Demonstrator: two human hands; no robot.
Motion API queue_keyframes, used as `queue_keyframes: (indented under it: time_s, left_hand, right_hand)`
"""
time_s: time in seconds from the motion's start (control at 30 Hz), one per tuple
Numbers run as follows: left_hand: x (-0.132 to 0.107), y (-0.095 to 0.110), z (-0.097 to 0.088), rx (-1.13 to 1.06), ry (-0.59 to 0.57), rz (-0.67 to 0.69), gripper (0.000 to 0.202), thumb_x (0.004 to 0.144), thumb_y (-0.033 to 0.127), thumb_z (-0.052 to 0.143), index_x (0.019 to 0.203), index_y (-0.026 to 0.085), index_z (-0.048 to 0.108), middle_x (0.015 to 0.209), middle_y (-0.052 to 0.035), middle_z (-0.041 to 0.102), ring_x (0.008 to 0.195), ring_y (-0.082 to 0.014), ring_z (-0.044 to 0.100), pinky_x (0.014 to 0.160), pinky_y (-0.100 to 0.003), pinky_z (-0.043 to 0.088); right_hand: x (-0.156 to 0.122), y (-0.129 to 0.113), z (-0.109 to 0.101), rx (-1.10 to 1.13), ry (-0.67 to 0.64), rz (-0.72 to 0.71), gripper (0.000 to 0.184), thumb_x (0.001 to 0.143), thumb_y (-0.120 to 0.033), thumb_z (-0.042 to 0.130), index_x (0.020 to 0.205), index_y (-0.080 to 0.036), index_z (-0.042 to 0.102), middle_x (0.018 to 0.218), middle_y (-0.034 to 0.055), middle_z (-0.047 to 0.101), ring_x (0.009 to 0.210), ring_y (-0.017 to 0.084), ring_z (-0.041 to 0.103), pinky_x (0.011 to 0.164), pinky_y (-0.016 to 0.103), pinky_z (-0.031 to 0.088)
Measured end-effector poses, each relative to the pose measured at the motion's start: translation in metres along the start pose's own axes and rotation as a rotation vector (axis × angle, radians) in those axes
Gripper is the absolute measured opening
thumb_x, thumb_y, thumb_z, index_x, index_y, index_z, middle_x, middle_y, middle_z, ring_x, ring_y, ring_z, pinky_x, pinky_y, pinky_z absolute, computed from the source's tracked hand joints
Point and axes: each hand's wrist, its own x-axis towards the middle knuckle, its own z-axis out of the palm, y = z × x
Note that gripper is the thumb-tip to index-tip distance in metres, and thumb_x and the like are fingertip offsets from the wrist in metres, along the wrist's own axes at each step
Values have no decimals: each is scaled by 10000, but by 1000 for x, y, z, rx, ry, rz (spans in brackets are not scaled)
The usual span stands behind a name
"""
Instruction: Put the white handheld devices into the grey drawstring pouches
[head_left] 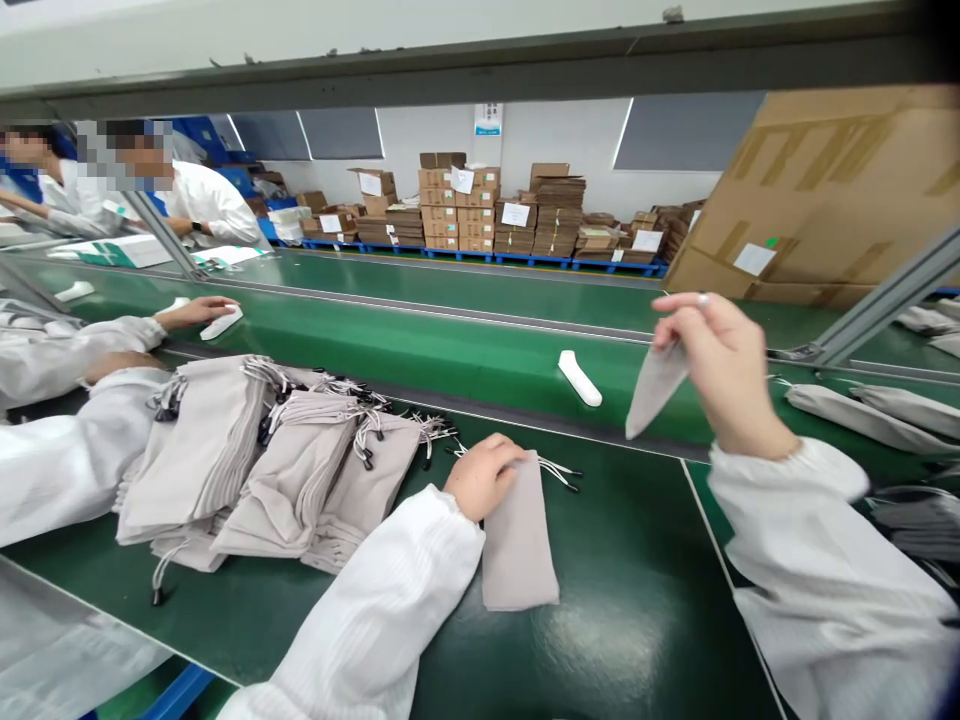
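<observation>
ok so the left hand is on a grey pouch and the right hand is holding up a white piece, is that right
Not quite: the head view shows the right hand holding up a piece of grey fabric, not a white piece. The left hand is indeed on a grey pouch.

My left hand [484, 478] is low, back upward, fingers together; my left forearm [390, 600] slants forward and right. My right hand [724, 365] sits higher, thumb and fingers pinched; my right forearm [817, 545] slants inward.
</observation>
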Motion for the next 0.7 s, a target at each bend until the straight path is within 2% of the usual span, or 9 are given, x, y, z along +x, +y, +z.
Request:
queue_keyframes:
  time_s: [0.07,0.13,0.2,0.3,0.37,0.43,0.57,0.63,0.7]
  left_hand:
    - [0,-4,-3,9,66,-60,373,792,5,505,1034,216,694,1066,-48,632,953,-185,638,883,-322,512]
    - [-1,-7,-5,42,136,-132,362,771,-8,519,1027,196,672,1025,-49,609,878,-183,624,808,-316,506]
    - [-2,-9,-7,77,190,-190,300,752,2,565,971,186,657,955,-35,583,793,-173,594,741,-305,484]
    - [-3,-10,-9,112,232,-225,203,740,7,595,836,184,623,862,-1,530,685,-139,536,693,-280,445]
    - [-3,-10,-10,127,243,-226,182,750,2,572,760,183,588,823,8,501,649,-128,503,673,-269,418]
    - [-3,-9,-13,142,242,-211,183,773,10,543,716,184,558,801,5,496,653,-136,490,673,-276,397]
    - [0,-2,-22,141,176,-93,168,814,60,537,720,198,543,788,-7,570,823,-193,537,832,-341,386]
    - [0,4,-28,111,132,-20,139,831,88,541,760,207,546,808,4,609,875,-195,553,931,-372,360]
    - [1,10,-32,71,102,25,100,865,138,528,801,212,544,823,12,619,836,-176,557,924,-358,371]
  right_hand:
    - [16,43,10,-269,-118,23,319,947,-332,515,1219,-194,607,956,96,685,900,239,656,896,430,508]
    - [23,86,24,-499,-299,100,402,918,-320,543,1274,-134,571,1148,166,669,1052,276,638,954,438,484]
    - [20,120,41,-594,-389,170,405,872,-313,608,1211,-91,593,1162,211,654,1074,298,624,966,446,470]
    - [6,150,59,-641,-412,233,292,879,-278,605,1095,-82,609,1027,206,662,1005,274,627,939,438,462]
    - [-3,157,65,-665,-408,244,217,906,-207,547,1081,-89,598,1015,203,645,1012,269,616,939,451,451]
    - [-8,159,67,-673,-395,227,246,885,-120,514,1119,-90,584,1080,226,615,1082,307,585,960,500,431]
    - [-11,145,68,-645,-364,149,559,792,-56,530,1346,-80,455,1266,256,515,1217,359,498,1029,545,395]
    - [-15,128,72,-473,-337,129,749,782,-105,564,1474,-119,277,1344,231,462,1205,323,521,1021,488,445]
    - [-23,103,76,-134,-319,172,902,795,-196,602,1531,-200,81,1390,200,427,1140,289,581,937,443,524]
